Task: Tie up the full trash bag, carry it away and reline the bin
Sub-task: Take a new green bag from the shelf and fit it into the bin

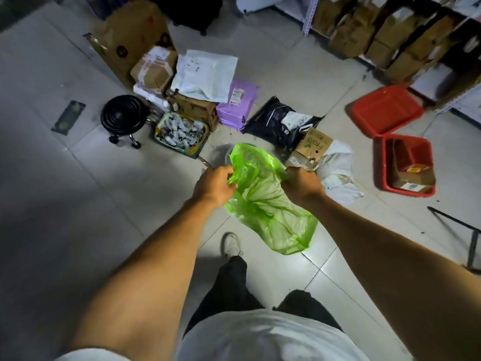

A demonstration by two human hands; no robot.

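Observation:
A thin, translucent green trash bag [263,201] hangs in the air in front of me, empty and crumpled, its closed bottom toward my legs. My left hand [214,182] pinches the bag's mouth on the left side. My right hand [302,182] grips the mouth on the right side. The mouth is spread a little between the two hands. Just behind the bag, the grey rim of a bin [229,155] shows on the floor, mostly hidden by the bag.
A black wheeled stool [122,117] stands at left. Cardboard boxes, mailers and a tray of small items [181,134] crowd the floor beyond the bin. Red plastic crates [406,165] lie at right. Shelves with boxes [390,32] line the far right. My shoe [231,244] is below the bag.

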